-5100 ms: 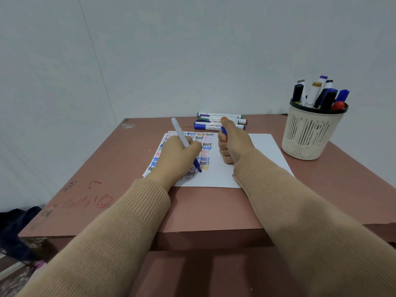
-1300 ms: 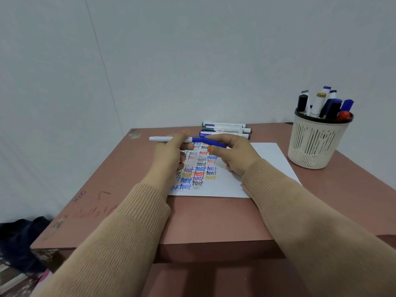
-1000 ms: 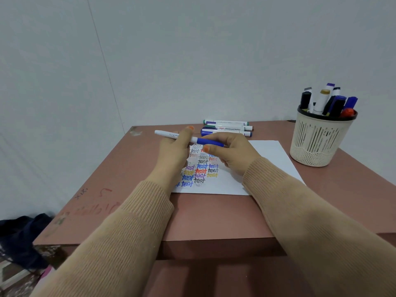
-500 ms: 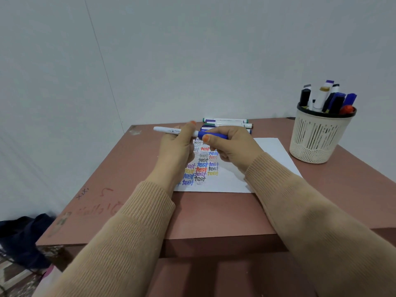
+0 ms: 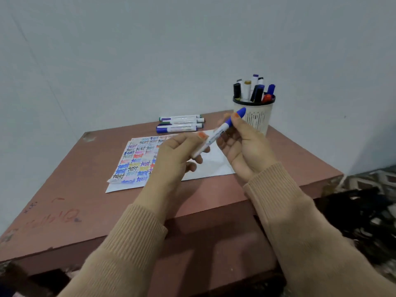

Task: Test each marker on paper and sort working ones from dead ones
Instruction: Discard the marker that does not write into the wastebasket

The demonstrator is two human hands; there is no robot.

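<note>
A capped white marker with a blue cap [image 5: 220,130] is held above the paper, tilted with the cap up and to the right. My right hand [image 5: 244,146] pinches it near the cap. My left hand [image 5: 177,155] holds the lower white barrel between thumb and fingers. The white paper [image 5: 132,161] under them is covered on its left half with coloured "test" words. A few capped markers [image 5: 180,124] lie side by side on the table beyond the paper. A white mesh cup [image 5: 257,116] at the back right holds several more markers.
The reddish-brown table [image 5: 85,200] has scribbles near its front left corner. A white wall stands close behind it. Dark cloth and patterned floor show past the table's right edge.
The marker was horizontal with the cap being pressed on; now it is capped and tilted cap-up toward the cup. Both hands shifted right, and my view turned left.
</note>
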